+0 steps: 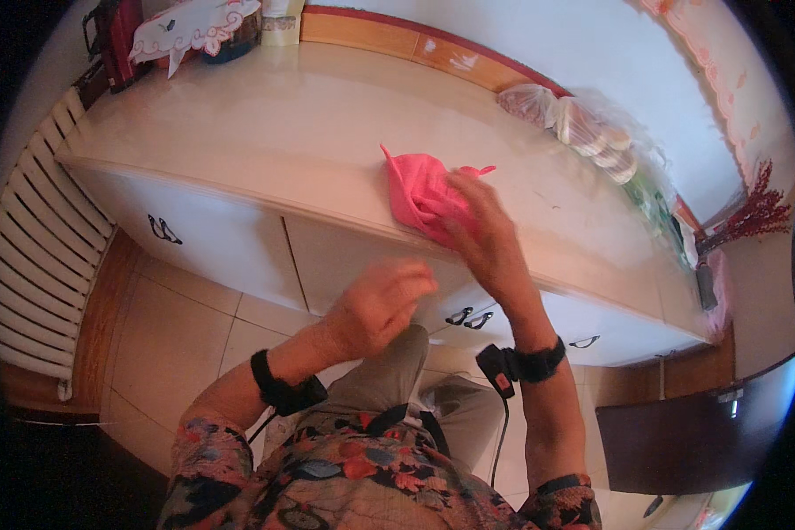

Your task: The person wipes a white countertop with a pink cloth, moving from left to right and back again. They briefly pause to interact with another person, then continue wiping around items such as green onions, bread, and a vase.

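Note:
A crumpled pink cloth lies near the front edge of a pale countertop. On the cloth's right side rests my right hand, slightly blurred, its fingers spread over the fabric; whether they grip it cannot be told. In front of the counter, lower and to the left of the cloth, my left hand hangs in the air with its fingers bent. It touches nothing that I can see, and its palm side is partly hidden. Both wrists wear black straps with small devices and cables.
Clear plastic bags of food line the counter's back right, near dried red sprigs. A lace-edged cloth covers containers at the back left. White cabinet doors with dark handles run below the counter. A white radiator stands at left.

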`<state>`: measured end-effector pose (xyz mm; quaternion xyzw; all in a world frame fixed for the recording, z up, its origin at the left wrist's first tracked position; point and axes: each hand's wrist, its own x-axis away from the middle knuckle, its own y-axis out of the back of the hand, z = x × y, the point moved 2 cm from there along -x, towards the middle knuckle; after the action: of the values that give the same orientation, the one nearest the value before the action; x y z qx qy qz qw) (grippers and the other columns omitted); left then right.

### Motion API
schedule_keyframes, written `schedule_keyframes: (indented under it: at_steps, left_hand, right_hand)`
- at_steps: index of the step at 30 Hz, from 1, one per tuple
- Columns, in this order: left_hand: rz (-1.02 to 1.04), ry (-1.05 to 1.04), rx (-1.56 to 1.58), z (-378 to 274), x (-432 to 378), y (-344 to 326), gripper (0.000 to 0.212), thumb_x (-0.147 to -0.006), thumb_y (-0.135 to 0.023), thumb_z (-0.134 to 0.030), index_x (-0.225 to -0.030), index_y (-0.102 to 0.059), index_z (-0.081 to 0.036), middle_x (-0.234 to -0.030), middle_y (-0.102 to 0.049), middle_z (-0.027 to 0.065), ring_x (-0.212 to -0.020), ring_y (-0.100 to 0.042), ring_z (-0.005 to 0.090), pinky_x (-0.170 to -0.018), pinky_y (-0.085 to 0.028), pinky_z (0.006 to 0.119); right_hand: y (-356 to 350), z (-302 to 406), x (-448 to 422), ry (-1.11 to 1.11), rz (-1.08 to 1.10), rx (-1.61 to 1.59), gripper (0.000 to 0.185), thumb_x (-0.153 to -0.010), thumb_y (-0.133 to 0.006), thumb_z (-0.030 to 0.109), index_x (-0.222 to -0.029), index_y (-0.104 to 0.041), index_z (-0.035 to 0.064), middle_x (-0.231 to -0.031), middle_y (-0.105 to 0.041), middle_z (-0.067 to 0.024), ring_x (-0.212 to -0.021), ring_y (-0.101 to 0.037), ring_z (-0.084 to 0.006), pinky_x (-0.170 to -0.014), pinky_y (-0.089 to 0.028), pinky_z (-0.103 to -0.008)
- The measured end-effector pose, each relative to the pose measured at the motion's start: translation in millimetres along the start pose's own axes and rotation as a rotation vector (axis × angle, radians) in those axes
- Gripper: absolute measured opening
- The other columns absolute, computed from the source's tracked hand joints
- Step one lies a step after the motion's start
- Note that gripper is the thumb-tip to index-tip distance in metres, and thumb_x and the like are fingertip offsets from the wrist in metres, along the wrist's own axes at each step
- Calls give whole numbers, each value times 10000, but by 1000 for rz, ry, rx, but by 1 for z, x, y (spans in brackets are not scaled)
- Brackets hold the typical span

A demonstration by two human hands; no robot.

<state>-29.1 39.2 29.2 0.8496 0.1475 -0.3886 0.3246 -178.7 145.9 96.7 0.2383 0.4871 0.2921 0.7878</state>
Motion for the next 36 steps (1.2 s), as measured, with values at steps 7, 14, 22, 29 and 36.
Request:
schedule_keyframes:
  at_steps: [7,14,22,29,36]
  left_hand:
    - [-22,70,-278,25,-63,15,351,-856,-572,-90,-1201,-540,-27,-1214,-528,207,-1124,-529,373,-959,-433,438]
    - [136,132,-705,58,-93,-53,514,-858,-540,-397,-1200,-541,-13,-1205,-525,232,-1146,-474,432,-989,-360,525]
    - [483,27,-451,67,-105,-73,436,-797,-577,-239,-1188,-558,-47,-1125,-564,193,-1032,-554,358,-867,-455,477]
    - [480,141,-552,85,-71,29,332,-801,-582,-204,-1130,-598,-161,-1002,-620,171,-1000,-581,335,-846,-466,461]
    - [310,210,-1099,199,2,216,305,-863,-474,-132,-1130,-588,-39,-1138,-603,217,-1014,-587,373,-840,-480,478]
  right_hand:
    - [57,-37,137,-246,-460,34,227,-918,-470,-46,-1081,-623,-5,-1091,-652,-146,-1054,-602,-268,-937,-458,-364]
    - [5,-71,356,-548,52,282,216,-904,-486,12,-1089,-597,17,-1024,-604,-201,-985,-571,-379,-875,-455,-418]
    - [-43,-70,416,-884,356,332,239,-767,-561,45,-1000,-614,53,-977,-587,-198,-970,-550,-400,-835,-429,-495]
    - [-37,-79,426,-839,232,385,305,-719,-566,24,-1015,-620,69,-1014,-589,-158,-1026,-524,-381,-885,-415,-481]
    - [-41,-97,479,-821,126,595,370,-790,-573,87,-1158,-568,61,-1184,-545,-166,-1147,-479,-358,-957,-386,-482]
